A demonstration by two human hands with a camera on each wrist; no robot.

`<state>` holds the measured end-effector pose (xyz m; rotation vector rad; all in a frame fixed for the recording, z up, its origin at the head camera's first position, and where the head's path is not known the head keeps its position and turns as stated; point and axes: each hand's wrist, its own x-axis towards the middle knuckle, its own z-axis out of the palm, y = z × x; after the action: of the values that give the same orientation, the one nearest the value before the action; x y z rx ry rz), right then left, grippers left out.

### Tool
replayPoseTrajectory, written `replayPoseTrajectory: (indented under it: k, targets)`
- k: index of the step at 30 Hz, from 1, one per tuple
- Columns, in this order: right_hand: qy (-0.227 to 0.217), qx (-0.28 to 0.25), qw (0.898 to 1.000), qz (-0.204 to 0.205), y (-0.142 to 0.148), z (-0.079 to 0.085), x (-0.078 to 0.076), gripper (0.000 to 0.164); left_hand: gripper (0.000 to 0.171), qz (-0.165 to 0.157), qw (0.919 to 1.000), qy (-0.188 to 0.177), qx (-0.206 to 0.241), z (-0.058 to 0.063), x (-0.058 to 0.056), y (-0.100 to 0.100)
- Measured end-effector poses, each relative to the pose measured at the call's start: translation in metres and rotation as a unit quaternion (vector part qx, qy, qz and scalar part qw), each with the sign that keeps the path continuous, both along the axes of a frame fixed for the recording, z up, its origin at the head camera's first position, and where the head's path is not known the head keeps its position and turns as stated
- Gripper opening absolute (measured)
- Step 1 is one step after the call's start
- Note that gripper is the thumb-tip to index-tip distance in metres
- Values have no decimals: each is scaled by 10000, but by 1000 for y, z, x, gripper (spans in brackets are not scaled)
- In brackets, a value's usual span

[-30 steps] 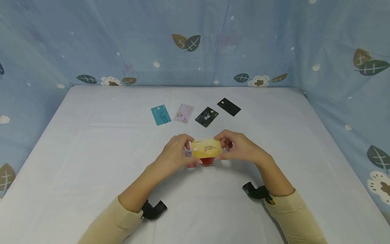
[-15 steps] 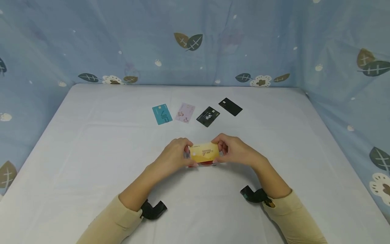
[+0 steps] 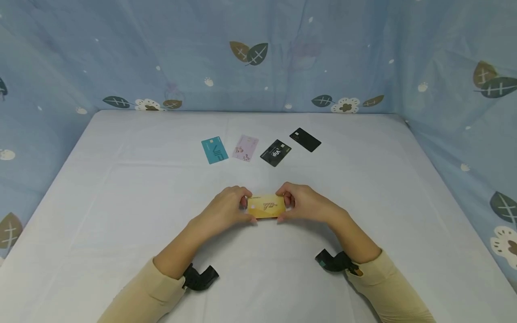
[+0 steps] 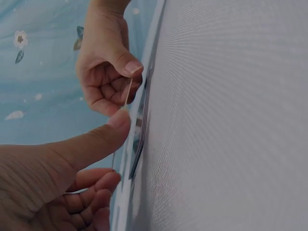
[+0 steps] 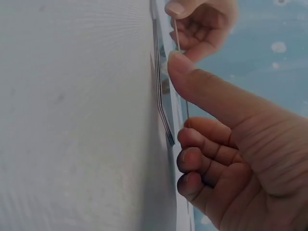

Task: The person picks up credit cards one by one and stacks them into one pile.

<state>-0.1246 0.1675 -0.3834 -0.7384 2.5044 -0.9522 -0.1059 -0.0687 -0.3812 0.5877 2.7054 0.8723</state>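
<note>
In the head view, a yellow card (image 3: pixel 266 207) is held flat near the middle of the table. My left hand (image 3: pixel 224 207) pinches its left end between thumb and fingers. The opposite end is pinched by my right hand (image 3: pixel 308 204). Both wrist views show the card edge-on, as a thin line. Just beneath it, apart from it, a thin stack of cards (image 5: pixel 159 86) lies on the table, bending up at one end in the right wrist view. From above, the yellow card hides this stack almost wholly.
Beyond the hands, several cards lie apart in a row: a teal VIP card (image 3: pixel 215 150), a pale pink card (image 3: pixel 245 148), a black VIP card (image 3: pixel 276 153) and a plain black card (image 3: pixel 305 139). A blue patterned curtain (image 3: pixel 186 49) borders the white table (image 3: pixel 121 193).
Both hands have brought the yellow card down and slightly left. The red and grey card surface visible below it earlier is now covered. The row of cards has stayed put.
</note>
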Motion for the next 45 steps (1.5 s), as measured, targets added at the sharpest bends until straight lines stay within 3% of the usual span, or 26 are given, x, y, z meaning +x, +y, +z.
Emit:
replayPoseTrajectory:
  k: [9, 20, 25, 30, 45]
  targets:
    - [96, 207, 9997, 128, -2, -3, 1, 56, 59, -73, 9995, 4, -298, -3, 1, -1]
    - [-101, 333, 9992, -183, -5, 0, 4, 54, 58, -152, 9998, -36, 113, -12, 0, -1]
    - [-145, 333, 9989, -307, -5, 0, 4, 54, 58, -40, 9992, -159, 368, -15, -2, -1]
    - [-285, 246, 9988, -304, -3, -1, 2, 53, 57, 57, 9981, -357, 506, -17, -4, -1]
    - [-452, 133, 9986, -253, -1, -1, 0, 51, 56, 138, 9967, -361, 713, -20, -7, -3]
